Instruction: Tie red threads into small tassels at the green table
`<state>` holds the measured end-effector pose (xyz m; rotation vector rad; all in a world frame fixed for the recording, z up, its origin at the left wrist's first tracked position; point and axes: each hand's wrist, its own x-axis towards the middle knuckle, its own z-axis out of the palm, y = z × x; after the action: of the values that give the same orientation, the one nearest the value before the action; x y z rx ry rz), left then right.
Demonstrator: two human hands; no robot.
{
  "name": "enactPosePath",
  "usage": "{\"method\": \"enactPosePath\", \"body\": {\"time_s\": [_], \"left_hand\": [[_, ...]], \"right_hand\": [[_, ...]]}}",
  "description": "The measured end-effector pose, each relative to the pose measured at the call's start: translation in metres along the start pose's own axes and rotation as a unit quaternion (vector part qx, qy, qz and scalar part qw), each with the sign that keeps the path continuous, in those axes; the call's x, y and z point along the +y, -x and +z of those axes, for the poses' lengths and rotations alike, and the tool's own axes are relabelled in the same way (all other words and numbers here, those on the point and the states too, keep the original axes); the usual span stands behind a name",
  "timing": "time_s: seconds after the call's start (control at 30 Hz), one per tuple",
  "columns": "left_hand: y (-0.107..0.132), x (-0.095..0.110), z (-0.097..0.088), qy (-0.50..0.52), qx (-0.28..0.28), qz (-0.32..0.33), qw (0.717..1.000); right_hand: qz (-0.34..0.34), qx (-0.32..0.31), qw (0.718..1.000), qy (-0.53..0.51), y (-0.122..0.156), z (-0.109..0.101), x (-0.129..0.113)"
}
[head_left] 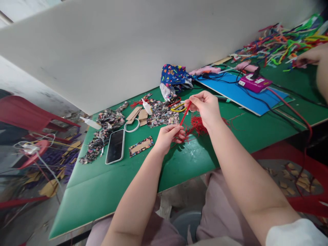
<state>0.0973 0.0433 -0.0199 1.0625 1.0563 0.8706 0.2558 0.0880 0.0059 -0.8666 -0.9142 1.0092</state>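
A big white board stood along the far edge of the green table, from 9 to 1 o'clock. A blue mat lay on the table at 2 o'clock from the hands, and a purple power strip sat on it. A heap of coloured fuzzy wires lay farther off at 2 o'clock, and another person's hand was at its edge. Patterned cloth scraps and a phone, screen up, were at 9 o'clock.

Near the middle of the table, the right hand pinched the top end of a red stick between thumb and fingers. The left hand, at 7 o'clock from the right one, had its fingers closed on the lower end. The stick was held tilted above the table. A bundle of red thread lay between the two hands.
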Motion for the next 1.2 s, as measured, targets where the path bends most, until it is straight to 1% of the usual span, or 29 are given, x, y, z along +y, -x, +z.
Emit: {"method": "enactPosePath", "body": {"time_s": [0.23,0.37,0.47,0.57,0.7,0.77,0.8,0.83,0.87,0.9,0.93,0.97,1.0,1.07,1.2], "left_hand": [[-0.001,-0.002,-0.001,-0.015,0.001,-0.008,1.0],[-0.002,-0.003,-0.002,-0.034,0.0,-0.014,0.999],[-0.004,-0.005,-0.003,-0.056,0.001,-0.015,0.998],[-0.008,-0.007,-0.007,-0.106,0.03,0.01,0.994],[-0.012,-0.01,-0.013,-0.165,0.103,0.063,0.979],[-0.011,-0.01,-0.015,-0.23,0.12,0.115,0.959],[-0.01,-0.011,-0.014,-0.293,0.118,0.156,0.936],[-0.009,-0.011,-0.013,-0.365,0.102,0.196,0.905],[-0.007,-0.012,-0.012,-0.429,0.075,0.218,0.874],[-0.005,-0.013,-0.01,-0.484,0.049,0.226,0.844],[-0.004,-0.014,-0.008,-0.524,0.029,0.223,0.821],[-0.003,-0.015,-0.006,-0.55,0.016,0.219,0.806],[-0.003,-0.016,-0.004,-0.567,0.007,0.215,0.795],[-0.005,-0.019,-0.002,-0.582,-0.005,0.219,0.783],[-0.013,-0.016,0.003,-0.59,-0.004,0.225,0.775]], "right_hand": [[-0.011,0.019,1.0,0.015,-0.006,-0.007,-0.001],[-0.036,0.035,0.999,0.019,-0.006,-0.011,-0.007],[-0.059,0.055,0.996,0.029,-0.005,-0.018,-0.011],[-0.08,0.078,0.993,0.027,-0.004,-0.028,-0.014],[-0.091,0.093,0.991,0.014,0.0,-0.039,-0.016],[-0.083,0.093,0.992,0.008,0.002,-0.04,-0.017],[-0.077,0.093,0.993,0.003,0.003,-0.04,-0.017],[-0.07,0.092,0.993,-0.003,0.004,-0.039,-0.018],[-0.063,0.091,0.994,-0.011,0.005,-0.038,-0.018],[-0.058,0.089,0.994,-0.018,0.006,-0.037,-0.019],[-0.052,0.085,0.995,-0.025,0.006,-0.036,-0.019],[-0.048,0.079,0.995,-0.029,0.007,-0.035,-0.019],[-0.046,0.073,0.996,-0.03,0.007,-0.035,-0.02],[-0.044,0.065,0.997,-0.027,0.008,-0.034,-0.02],[-0.047,0.059,0.997,-0.034,0.007,-0.037,-0.023]]}}
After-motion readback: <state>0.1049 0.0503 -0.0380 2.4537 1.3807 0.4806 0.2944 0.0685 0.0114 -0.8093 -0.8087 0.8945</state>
